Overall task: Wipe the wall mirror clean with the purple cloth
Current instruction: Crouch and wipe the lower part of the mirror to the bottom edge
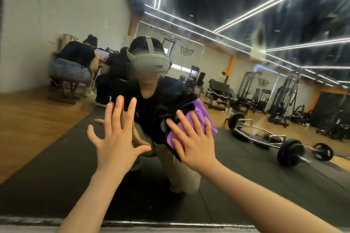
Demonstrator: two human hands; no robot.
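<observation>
A: Where are your hands?

B: Both are up on the large wall mirror [246, 185]. Your left hand [116, 138] is flat on the glass, fingers straight and spread wide, thumb out to the right. It holds nothing.

A: And the right?

B: Your right hand [195, 144] presses the folded purple microfibre cloth with black trim [198, 115] against the mirror. Fingers straight, fanned a little, lying on top of the cloth. Palm covers its lower part. No pinch, no curl round the edge that I can see.

A: Where does the cloth sit?

B: Right of centre in the head view, just right of your left hand, not touching it. Purple shows above and beside your fingertips; the black trim runs along the left and lower edges.

A: Glass condition?

B: Streaks and smears in the upper right of the mirror, over the reflected dark ceiling and light strips [265, 4].

A: What else is in the reflection?

B: You, kneeling on a black rubber floor mat [62, 157], grey headset [151, 62] on. A silver hex barbell with black plates [272, 138] lies on the floor to the right. Black weight machines [284, 96] stand behind it. A person in a black top and denim shorts sits on a wooden stool [64, 89] at left.
</observation>
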